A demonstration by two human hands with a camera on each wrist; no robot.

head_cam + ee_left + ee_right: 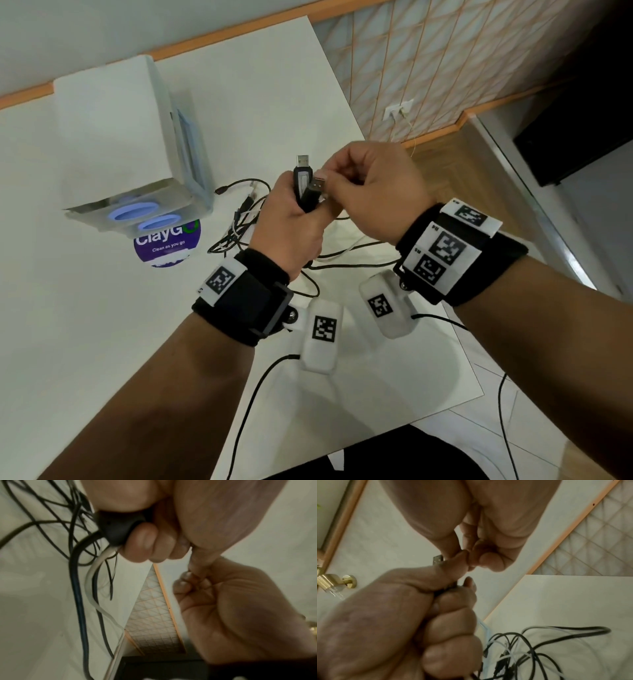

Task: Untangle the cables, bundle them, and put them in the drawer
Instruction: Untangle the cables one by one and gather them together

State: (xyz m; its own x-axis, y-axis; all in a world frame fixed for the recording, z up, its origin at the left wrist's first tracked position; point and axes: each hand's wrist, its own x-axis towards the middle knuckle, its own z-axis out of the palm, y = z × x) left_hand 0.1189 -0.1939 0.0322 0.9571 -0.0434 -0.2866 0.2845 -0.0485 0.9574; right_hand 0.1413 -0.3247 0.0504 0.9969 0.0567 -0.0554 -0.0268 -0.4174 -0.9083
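Observation:
Above the table, my left hand [295, 214] grips two black USB plugs [306, 186] in its fist, their metal ends pointing up. My right hand [337, 183] pinches the metal tip of the nearer plug between thumb and forefinger. In the left wrist view the curled fingers [142, 543] hold a black plug body [116, 527], with black and white cables [80, 588] hanging from it. From the right wrist view, a metal tip [437, 560] shows at the pinch. The cable tangle [239, 222] lies on the white table [85, 325] below my hands. A small drawer unit [130, 137] stands at the left.
A round purple "ClayGo" sticker [164, 246] lies in front of the drawer unit. The table's right edge [459, 346] runs close under my right wrist, with tiled floor beyond. Thin black leads [246, 404] trail from the wrist cameras across the table.

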